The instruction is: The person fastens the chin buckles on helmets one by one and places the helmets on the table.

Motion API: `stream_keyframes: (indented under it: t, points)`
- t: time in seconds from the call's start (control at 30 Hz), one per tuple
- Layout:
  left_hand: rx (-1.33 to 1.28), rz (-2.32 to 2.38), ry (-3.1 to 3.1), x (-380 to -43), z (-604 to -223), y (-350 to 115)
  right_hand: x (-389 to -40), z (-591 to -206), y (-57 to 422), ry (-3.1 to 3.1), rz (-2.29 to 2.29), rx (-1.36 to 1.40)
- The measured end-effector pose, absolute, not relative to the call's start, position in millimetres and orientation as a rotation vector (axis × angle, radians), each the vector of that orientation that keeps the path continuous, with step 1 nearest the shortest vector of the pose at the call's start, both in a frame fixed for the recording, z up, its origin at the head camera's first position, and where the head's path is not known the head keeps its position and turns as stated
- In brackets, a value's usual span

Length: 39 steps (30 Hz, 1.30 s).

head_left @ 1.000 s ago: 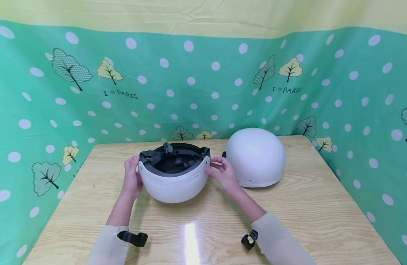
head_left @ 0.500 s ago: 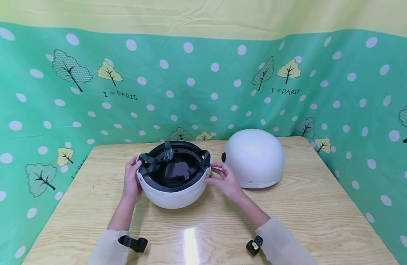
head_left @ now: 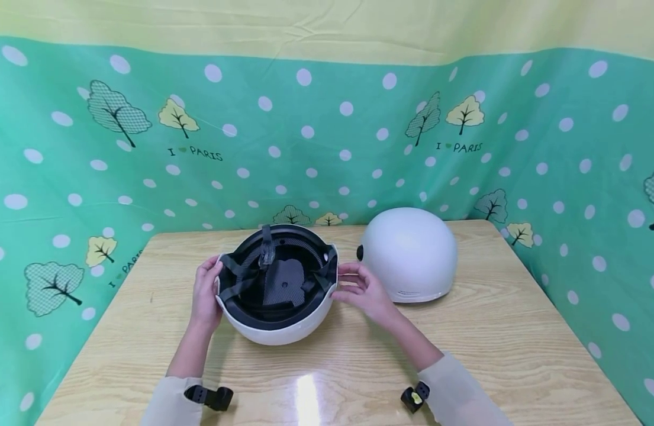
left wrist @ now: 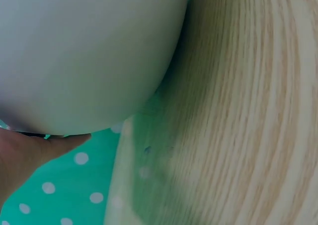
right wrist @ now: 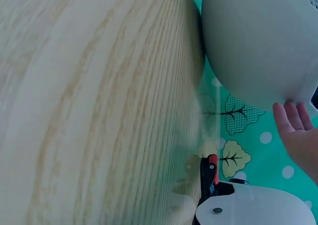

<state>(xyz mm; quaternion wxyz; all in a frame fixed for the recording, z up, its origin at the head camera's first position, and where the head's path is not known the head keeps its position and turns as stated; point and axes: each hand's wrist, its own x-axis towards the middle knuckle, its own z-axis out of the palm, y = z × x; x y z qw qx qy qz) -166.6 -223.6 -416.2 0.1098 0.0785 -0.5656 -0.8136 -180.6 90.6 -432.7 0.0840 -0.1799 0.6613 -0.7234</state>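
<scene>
A white helmet lies upside down between my hands, its black padded inside and dark straps facing up and toward me. At its left edge my left hand grips the rim; the left wrist view shows fingers along the smooth shell. My right hand holds the right side by the strap anchor with its fingertips, which press on the shell in the right wrist view. Whether the helmet's underside bears on the table is unclear.
A second white helmet stands dome up just right of my right hand. In the right wrist view a black buckle with a red tab shows at its edge. The wooden table ends at a green dotted curtain behind and at both sides.
The helmet between my hands has tilted back toward me, so its padded inside shows far more. My hands have turned along with it, shifting slightly. The second helmet has stayed put.
</scene>
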Motion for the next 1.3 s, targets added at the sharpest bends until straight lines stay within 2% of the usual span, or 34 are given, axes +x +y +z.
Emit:
stream_keyframes:
  t: [0.27,0.47,0.83,1.07,1.3]
  points:
    - [0.332,-2.316,-1.807,-169.4,-400.7,-231.4,-183.5,-430.9,96.9,2.141,-2.039,-0.473]
    - [0.293,-2.109,-2.058,-173.1,-384.3,-242.7,-188.7,-414.3,97.9,2.298,-1.966,-0.424]
    - [-0.072,-1.431,-2.582,-182.3,-353.8,-234.2,-197.3,-374.6,82.2,2.535,-1.781,-0.548]
    - [-0.235,-1.167,-2.79,-190.6,-345.4,-218.4,-201.1,-343.9,58.2,2.695,-1.249,-0.816]
    - [-0.325,-1.013,-2.932,-197.0,-349.8,-209.7,-211.2,-335.9,34.3,2.78,-0.612,-0.976]
